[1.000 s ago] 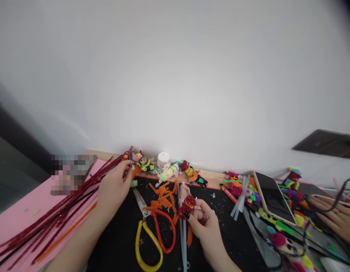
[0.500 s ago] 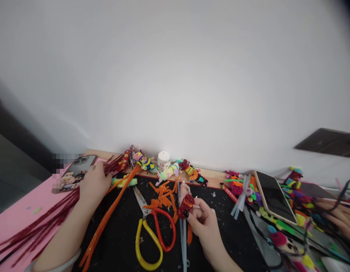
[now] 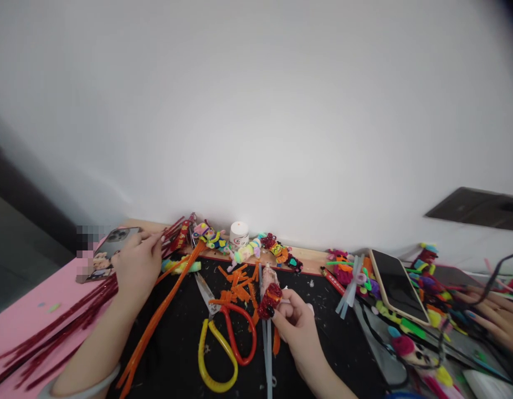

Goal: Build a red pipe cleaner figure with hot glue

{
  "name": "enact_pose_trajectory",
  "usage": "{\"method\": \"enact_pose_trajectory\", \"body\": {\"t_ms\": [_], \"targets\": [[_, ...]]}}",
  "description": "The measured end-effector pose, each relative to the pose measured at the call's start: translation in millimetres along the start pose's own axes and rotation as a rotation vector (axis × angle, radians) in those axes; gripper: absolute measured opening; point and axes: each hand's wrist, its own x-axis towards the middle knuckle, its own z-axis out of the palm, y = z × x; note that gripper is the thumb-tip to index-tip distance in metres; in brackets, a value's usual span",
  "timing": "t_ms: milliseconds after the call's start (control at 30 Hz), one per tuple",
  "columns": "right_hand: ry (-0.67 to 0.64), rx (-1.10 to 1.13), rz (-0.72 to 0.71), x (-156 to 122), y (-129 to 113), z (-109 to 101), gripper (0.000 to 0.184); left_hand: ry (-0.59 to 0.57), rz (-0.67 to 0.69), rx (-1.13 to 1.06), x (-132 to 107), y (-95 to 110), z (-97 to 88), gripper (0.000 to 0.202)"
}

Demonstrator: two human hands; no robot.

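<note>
My left hand (image 3: 138, 260) rests over a bundle of dark red glittery pipe cleaners (image 3: 69, 321), its thumb and fingertips closed on them near their upper ends. Between the thumb and fingers of my right hand (image 3: 298, 318) is a small pipe-cleaner figure (image 3: 271, 296), red at the bottom and pale pink above. Pale translucent strips (image 3: 268, 354) lie beneath it. Scissors (image 3: 213, 313) with one yellow and one red handle lie partly open between my hands. Orange pipe cleaners (image 3: 160, 321) run beside my left forearm, and cut orange pieces (image 3: 240, 285) are scattered behind the scissors.
Along the wall stand a white paper cup (image 3: 240, 235) and several colourful pipe-cleaner figures (image 3: 277, 249). A phone (image 3: 119, 238) lies at left, another phone (image 3: 398, 285) at right. Another person's hand (image 3: 499, 318) is at the right edge among more figures and a dark cable.
My left hand's fingers have lifted and spread slightly at the upper ends of the red pipe cleaners. The figure in my right hand has turned a little. The other person's hand has shifted.
</note>
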Motion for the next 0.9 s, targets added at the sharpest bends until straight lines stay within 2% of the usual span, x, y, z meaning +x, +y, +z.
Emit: {"method": "enact_pose_trajectory", "body": {"t_ms": [100, 200, 300, 367, 467, 533, 667, 900], "targets": [[0.003, -0.005, -0.002, 0, 0, 0, 0.029, 0.066, 0.023, 0.072, 1, 5, 0.7, 0.031], [-0.004, 0.001, -0.006, 0, 1, 0, 0.027, 0.079, 0.060, -0.005, 1, 12, 3.5, 0.028], [-0.006, 0.003, -0.007, 0, 1, 0, 0.026, 0.016, 0.261, -0.097, -5, 24, 6.7, 0.026], [0.000, 0.005, -0.005, 0, 1, 0, 0.026, -0.072, 0.400, -0.167, -11, 36, 7.5, 0.028], [0.008, 0.004, -0.003, 0, 1, 0, 0.026, -0.245, 0.502, -0.279, -24, 60, 4.9, 0.031], [0.002, 0.002, 0.001, 0, 1, 0, 0.025, -0.375, 0.544, -0.357, -35, 78, 1.0, 0.030], [-0.025, 0.013, 0.007, -1, 0, 0, 0.022, -0.624, 0.519, -0.475, -55, 105, -4.9, 0.034], [-0.048, 0.000, 0.012, -2, 1, 0, 0.019, -0.772, 0.513, -0.590, -72, 119, -1.2, 0.044]]}}
